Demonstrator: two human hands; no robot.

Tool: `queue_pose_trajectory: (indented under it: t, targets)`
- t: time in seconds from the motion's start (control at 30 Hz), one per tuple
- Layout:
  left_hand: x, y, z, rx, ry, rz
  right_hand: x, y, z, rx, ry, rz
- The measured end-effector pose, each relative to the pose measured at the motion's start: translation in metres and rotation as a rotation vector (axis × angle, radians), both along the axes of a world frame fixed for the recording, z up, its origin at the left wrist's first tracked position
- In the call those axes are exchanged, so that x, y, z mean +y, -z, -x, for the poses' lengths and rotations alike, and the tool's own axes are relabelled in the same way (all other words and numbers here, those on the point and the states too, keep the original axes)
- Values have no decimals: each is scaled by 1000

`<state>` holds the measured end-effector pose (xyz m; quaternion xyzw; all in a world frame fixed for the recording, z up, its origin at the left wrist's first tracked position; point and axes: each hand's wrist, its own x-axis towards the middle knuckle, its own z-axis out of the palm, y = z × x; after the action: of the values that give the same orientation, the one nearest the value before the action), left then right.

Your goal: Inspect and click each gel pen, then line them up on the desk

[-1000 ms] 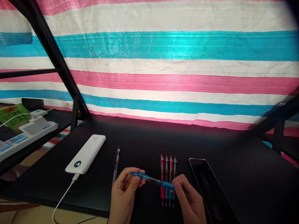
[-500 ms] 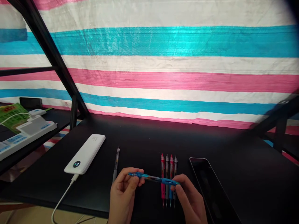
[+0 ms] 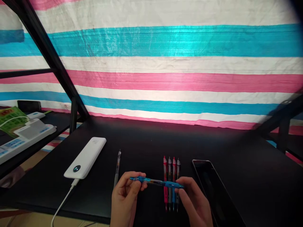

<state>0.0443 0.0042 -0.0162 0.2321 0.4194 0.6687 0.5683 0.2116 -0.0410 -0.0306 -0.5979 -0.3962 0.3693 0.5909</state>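
A blue pen [image 3: 156, 182] with a clear middle is held sideways above the table, its right end slightly lower. My left hand [image 3: 126, 197] pinches it near the left end between thumb and fingers. At the other end, my right hand [image 3: 193, 198] grips the blue barrel between thumb and forefinger. Behind and below the held pen, several pens lie side by side on the table: a pink one [image 3: 165, 170], a grey one [image 3: 169, 170], one with a red top and blue grip [image 3: 174, 170], and another grey one [image 3: 178, 170]. A single grey pen [image 3: 117, 167] lies beyond my left hand, its lower end hidden.
A white power bank [image 3: 86, 157] with a cable lies on the black table [image 3: 142, 135] at left. A dark phone or tablet [image 3: 215, 186] lies right of the pens. A power strip [image 3: 28, 135] sits on the left shelf; striped sheeting [image 3: 170, 82] hangs behind.
Both hands keep their hold on the blue pen, which has hardly moved. The view has shifted very slightly.
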Motion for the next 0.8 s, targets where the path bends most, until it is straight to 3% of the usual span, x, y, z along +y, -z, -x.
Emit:
queue_pose_trajectory:
  t: [0.2,0.33,0.5,0.8]
  targets:
    - [0,1,0,5,-2,13,0,2,0,30,10,-4]
    - [0,0,0,-13,-7,24,-3,11,-5,191,102,-8]
    - [1,-2,1,-34,-29,14,-2,19,-12,423,220,-145]
    - [3,4,5,-36,-50,26,-2,19,-16,531,188,-234]
